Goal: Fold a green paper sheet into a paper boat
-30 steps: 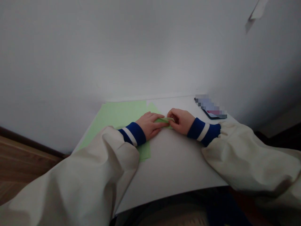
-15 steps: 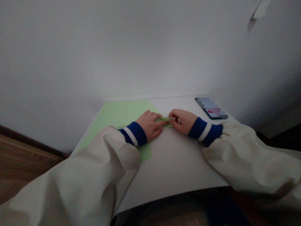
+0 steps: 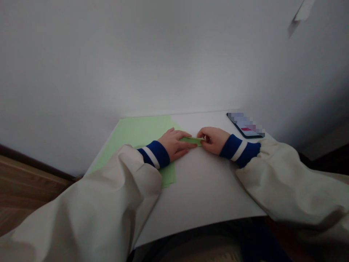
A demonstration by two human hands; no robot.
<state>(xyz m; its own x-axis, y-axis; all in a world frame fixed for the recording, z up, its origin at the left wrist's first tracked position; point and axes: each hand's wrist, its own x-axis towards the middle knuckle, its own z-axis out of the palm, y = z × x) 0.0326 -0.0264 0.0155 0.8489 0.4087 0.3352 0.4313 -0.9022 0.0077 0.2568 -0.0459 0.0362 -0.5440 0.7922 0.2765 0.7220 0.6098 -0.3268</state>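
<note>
A small folded strip of green paper [image 3: 192, 140] lies between my two hands on the white tabletop. My left hand [image 3: 176, 145] rests palm down with its fingers stretched and spread, some of them on the strip and along its near edge. Its left part is hidden under that hand. My right hand [image 3: 214, 140] is closed, pinching the strip's right end between thumb and fingers. Larger light green sheets of paper [image 3: 139, 129] are spread under and beside my left forearm, and a few edges show at their near corner.
A phone [image 3: 245, 125] with a lit, partly blurred screen lies at the table's back right. The white table [image 3: 207, 193] meets a pale wall behind it. Brown wooden furniture [image 3: 27, 189] stands at the left.
The strip between my hands looks flatter and shows more of its green face. My left fingers have spread around it, and my right hand has shifted slightly right.
</note>
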